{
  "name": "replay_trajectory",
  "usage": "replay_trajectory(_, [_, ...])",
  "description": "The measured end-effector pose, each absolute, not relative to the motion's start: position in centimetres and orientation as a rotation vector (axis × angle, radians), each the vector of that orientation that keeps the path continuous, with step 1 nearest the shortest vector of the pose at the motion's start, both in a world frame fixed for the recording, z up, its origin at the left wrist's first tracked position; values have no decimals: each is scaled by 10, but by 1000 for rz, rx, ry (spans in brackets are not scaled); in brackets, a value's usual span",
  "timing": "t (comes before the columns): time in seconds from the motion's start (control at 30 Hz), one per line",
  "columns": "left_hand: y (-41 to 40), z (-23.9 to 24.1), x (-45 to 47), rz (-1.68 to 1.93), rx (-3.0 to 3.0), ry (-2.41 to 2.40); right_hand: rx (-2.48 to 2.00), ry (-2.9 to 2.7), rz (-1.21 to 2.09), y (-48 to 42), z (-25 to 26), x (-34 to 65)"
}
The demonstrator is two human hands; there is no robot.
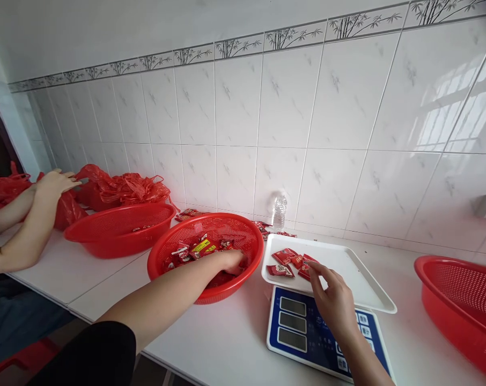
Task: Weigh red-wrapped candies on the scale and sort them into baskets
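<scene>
My left hand (230,261) reaches down into a red perforated basket (205,228) that holds several red candy packets (190,251); its fingers curl among them and are mostly hidden. My right hand (332,299) hovers over the near edge of a white tray (347,268) resting on a blue electronic scale (299,327). Its fingertips touch a small pile of red candy packets (288,261) on the tray, fingers partly bent.
A second red basket (120,228) stands further left, a third (460,305) at the far right edge. Another person's hands (52,185) handle red plastic bags (122,187) at the left. A clear water bottle (279,212) stands against the tiled wall.
</scene>
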State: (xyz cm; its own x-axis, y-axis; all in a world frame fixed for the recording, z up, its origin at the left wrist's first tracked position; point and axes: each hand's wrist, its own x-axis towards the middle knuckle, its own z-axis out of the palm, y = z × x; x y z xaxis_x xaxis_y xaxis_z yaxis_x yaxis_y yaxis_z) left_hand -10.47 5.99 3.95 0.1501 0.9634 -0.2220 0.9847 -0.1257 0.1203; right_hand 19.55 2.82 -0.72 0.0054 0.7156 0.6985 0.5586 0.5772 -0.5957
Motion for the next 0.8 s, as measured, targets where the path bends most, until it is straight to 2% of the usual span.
replay_trajectory(0.23, [59,41,-104,20,2148,1991,-1056,-1660,194,27,-6,195])
replay_trajectory(0.53, [70,77,-97,679,2187,2194,-1092,-1590,202,28,-1,196])
replay_trajectory(0.7, [62,98,-62,927,2288,1807,-1087,-1556,225,28,1,197])
replay_trajectory(0.8, [54,94,-30,849,2320,1527,-1083,-1554,235,27,2,196])
